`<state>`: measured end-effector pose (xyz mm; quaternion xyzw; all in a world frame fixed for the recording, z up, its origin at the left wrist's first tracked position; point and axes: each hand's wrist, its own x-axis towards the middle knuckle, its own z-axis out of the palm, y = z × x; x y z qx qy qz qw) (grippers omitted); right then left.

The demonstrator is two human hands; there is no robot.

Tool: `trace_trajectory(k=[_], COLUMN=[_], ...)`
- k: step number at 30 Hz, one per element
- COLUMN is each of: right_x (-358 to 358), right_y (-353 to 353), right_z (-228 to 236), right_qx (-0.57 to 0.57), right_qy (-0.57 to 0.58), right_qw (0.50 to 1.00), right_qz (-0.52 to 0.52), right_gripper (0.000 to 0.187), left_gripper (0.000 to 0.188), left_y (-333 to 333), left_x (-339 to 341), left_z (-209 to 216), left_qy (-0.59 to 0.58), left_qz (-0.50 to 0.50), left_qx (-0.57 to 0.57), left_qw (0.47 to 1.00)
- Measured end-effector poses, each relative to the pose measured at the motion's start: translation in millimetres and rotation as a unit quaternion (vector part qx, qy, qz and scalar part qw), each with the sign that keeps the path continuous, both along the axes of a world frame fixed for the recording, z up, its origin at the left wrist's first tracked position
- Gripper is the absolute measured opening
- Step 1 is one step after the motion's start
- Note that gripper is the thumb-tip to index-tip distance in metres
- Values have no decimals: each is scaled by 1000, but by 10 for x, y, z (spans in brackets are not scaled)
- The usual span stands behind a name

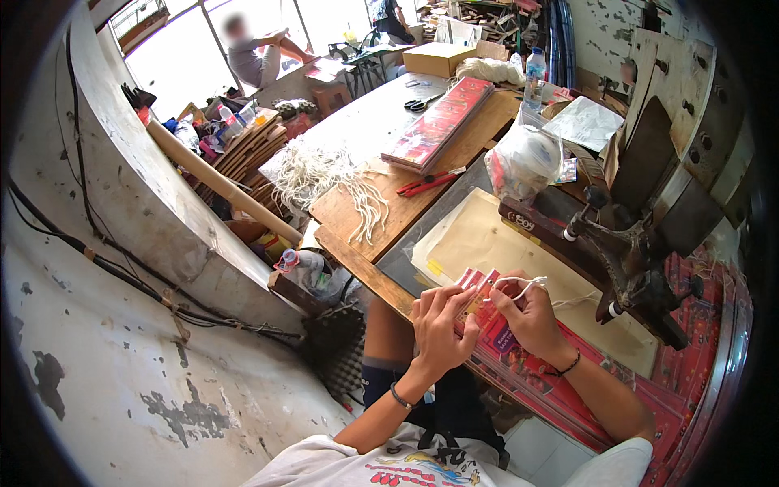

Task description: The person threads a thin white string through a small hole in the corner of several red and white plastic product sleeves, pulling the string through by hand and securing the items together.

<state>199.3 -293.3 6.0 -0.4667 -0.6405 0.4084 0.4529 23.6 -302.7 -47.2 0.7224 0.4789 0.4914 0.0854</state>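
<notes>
Sheets (488,320) between left hand (440,329) and right (529,315)

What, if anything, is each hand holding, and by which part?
The left hand holds a red printed card by its left side, near the top. The right hand pinches a white cord; exactly where is hidden.

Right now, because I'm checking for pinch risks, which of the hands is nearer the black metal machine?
Right. The right hand is just left of the black metal machine, apart from it; the left hand is farther away, on the right hand's far side.
</notes>
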Motion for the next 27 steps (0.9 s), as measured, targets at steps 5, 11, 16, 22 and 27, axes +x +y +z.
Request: trace_trajectory(k=[5, 11, 16, 22, 27], right_x=[-36, -7, 11, 8, 23], right_y=[1, -5, 26, 11, -16], right_z=[28, -15, -52, -73, -2], right_qx=[-12, 12, 6, 2, -1], right_qy=[25, 30, -4, 17, 24], right_qw=[999, 999, 1000, 1000, 999], right_qz=[18, 0, -2, 10, 22], right_gripper=[16, 14, 18, 23, 19], left_gripper=[42, 38, 32, 29, 31], left_y=[2, -16, 13, -34, 96], left_x=[-15, 9, 17, 13, -142], left_z=[-4, 14, 52, 113, 204], left_qy=[-1, -10, -34, -31, -77], left_qz=[10, 6, 8, 11, -74], left_qx=[8, 7, 9, -20, -155], left_qw=[1000, 1000, 999, 999, 982])
